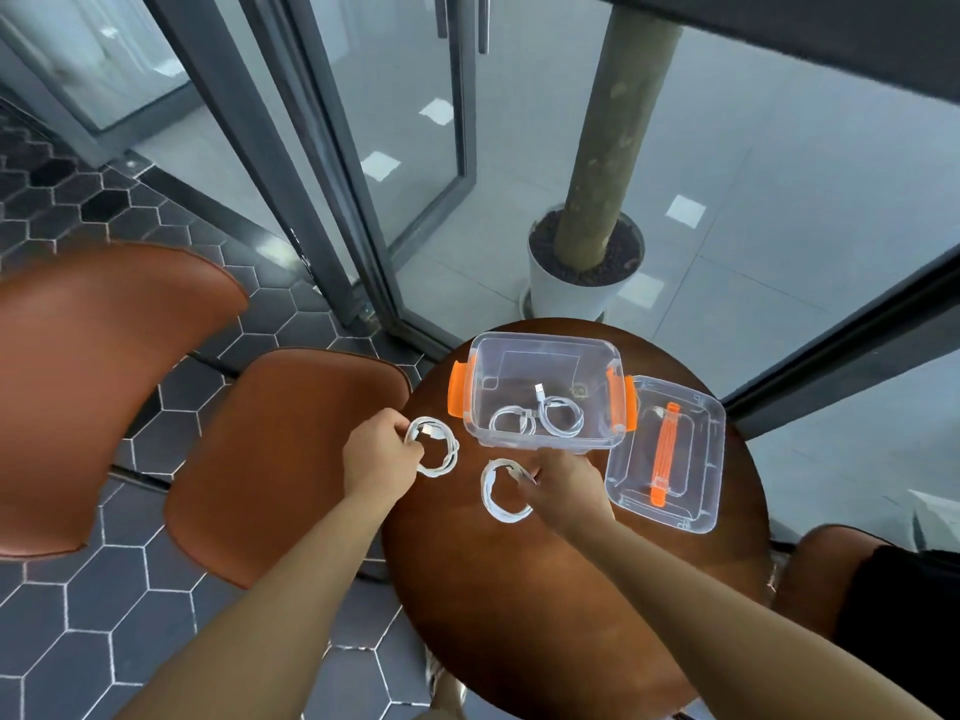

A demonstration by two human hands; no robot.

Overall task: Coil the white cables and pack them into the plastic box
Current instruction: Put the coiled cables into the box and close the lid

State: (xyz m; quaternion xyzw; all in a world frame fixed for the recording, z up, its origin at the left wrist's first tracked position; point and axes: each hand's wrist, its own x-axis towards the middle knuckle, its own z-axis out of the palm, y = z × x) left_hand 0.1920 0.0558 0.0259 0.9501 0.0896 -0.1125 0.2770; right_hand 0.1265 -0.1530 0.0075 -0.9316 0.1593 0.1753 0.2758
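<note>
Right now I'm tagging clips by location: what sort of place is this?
Probably a café or lobby seating corner: small round wooden table, brown padded chairs, potted tree beside glass doors.

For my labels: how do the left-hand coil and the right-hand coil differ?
The left coil sits at the table edge; the right coil lies in front of the plastic box. The left hand grips the left coil's side; the right hand pinches the right coil's top. Both white, outside it.
</note>
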